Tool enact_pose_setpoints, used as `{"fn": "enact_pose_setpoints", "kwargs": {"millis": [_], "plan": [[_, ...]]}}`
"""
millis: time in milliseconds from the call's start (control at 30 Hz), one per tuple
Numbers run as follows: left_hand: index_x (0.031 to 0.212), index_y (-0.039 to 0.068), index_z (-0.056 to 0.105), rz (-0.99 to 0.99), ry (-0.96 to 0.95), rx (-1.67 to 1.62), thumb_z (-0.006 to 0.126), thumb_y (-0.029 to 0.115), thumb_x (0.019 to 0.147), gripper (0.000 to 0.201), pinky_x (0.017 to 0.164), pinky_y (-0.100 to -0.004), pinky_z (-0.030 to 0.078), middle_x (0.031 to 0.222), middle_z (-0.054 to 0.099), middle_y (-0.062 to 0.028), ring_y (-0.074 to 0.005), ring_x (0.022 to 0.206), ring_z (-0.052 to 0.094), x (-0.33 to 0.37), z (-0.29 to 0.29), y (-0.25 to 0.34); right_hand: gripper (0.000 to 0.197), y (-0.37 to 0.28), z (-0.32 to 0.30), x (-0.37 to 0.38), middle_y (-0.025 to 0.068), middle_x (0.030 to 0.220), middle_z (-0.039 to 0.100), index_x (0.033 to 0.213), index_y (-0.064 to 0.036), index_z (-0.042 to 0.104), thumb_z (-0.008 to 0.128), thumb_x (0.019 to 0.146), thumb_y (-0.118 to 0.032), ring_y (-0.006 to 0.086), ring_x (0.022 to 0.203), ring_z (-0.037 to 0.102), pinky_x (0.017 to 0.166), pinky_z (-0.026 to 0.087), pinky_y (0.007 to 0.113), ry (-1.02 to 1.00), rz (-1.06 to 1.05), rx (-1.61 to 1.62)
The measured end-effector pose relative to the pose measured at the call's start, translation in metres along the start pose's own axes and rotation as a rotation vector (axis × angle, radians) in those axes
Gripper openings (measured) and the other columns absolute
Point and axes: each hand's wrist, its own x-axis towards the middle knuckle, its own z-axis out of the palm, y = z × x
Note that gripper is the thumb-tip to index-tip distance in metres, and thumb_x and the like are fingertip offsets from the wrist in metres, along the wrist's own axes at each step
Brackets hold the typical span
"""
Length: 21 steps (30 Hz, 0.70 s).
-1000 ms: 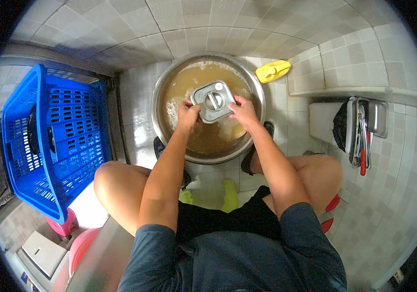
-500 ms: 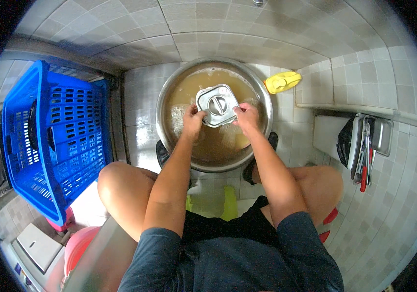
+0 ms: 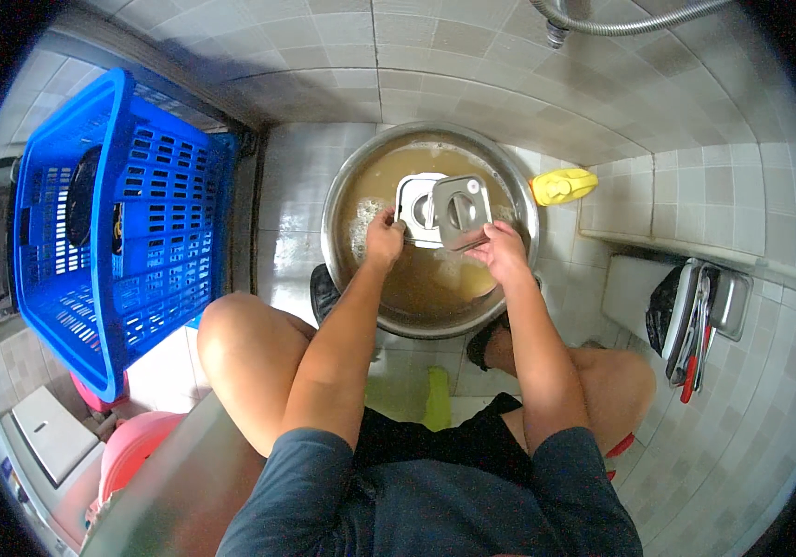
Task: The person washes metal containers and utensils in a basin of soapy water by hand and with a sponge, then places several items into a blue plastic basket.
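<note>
Two rectangular stainless steel pan lids are held over a wide round metal basin [image 3: 335, 265] of murky, sudsy water. My left hand [image 3: 385, 239] grips the left lid [image 3: 414, 209] by its lower left edge. In my right hand [image 3: 500, 251] is the right lid [image 3: 475, 215], pinched at its lower right corner. That right lid overlaps the left one and lies above it. Each lid has a round recess with a bar handle. Pale shapes show dimly under the water near my right hand, too blurred to name.
A yellow plastic bottle [image 3: 563, 187] lies against the basin's right rim. On the left stands a large blue slatted crate [image 3: 161, 204]. Metal pans and red-handled utensils [image 3: 692, 364] rest at the right wall. A metal hose [image 3: 639, 25] hangs above; a pink tub [image 3: 129, 446] sits lower left.
The two lids were stacked together in both hands; now they are split apart sideways, one in each hand. The whole view has shifted slightly, bringing the hose into sight.
</note>
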Motion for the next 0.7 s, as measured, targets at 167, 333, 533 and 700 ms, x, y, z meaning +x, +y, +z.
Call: {"fn": "enact_pose_setpoints", "kwargs": {"millis": [167, 333, 533, 700], "plan": [[0.128, 0.002, 0.056, -0.138, -0.005, -0.110, 0.058, 0.005, 0.091, 0.037, 0.053, -0.0364, 0.055, 0.103, 0.067, -0.0144, -0.0232, 0.072, 0.067, -0.003, 0.023, 0.000, 0.024, 0.005, -0.043, 0.000, 0.0202, 0.116, 0.055, 0.120, -0.0021, 0.044, 0.049, 0.101, -0.015, 0.0398, 0.104, 0.060, 0.081, 0.057, 0.053, 0.060, 0.042, 0.435], [0.121, 0.002, 0.057, 0.016, 0.103, 0.013, 0.058, 0.004, 0.092, 0.029, 0.053, -0.0370, 0.058, 0.101, 0.066, -0.0150, -0.0239, 0.074, 0.067, 0.014, -0.028, -0.031, 0.026, 0.016, -0.009, 0.000, 0.0199, 0.121, 0.054, 0.125, -0.0043, 0.040, 0.045, 0.101, -0.013, 0.0391, 0.107, 0.062, 0.083, 0.057, 0.050, 0.075, 0.083, 0.484], [0.123, 0.003, 0.052, -0.159, 0.066, -0.132, 0.051, -0.002, 0.092, 0.031, 0.055, -0.0342, 0.055, 0.096, 0.064, -0.0105, -0.0195, 0.071, 0.063, -0.007, 0.006, -0.002, 0.038, 0.031, -0.042, 0.001, 0.0187, 0.124, 0.055, 0.134, -0.0016, 0.038, 0.048, 0.100, -0.015, 0.0390, 0.102, 0.065, 0.078, 0.061, 0.049, 0.132, 0.036, 0.404], [0.117, 0.003, 0.053, -0.045, 0.116, 0.014, 0.052, -0.002, 0.091, 0.027, 0.055, -0.0333, 0.053, 0.096, 0.064, -0.0119, -0.0194, 0.068, 0.063, -0.018, 0.000, 0.014, 0.056, 0.009, -0.004, -0.025, 0.0269, 0.120, 0.056, 0.124, 0.0089, 0.046, 0.068, 0.086, -0.027, 0.0391, 0.103, 0.062, 0.084, 0.056, 0.045, 0.557, -0.110, -0.707]]}}
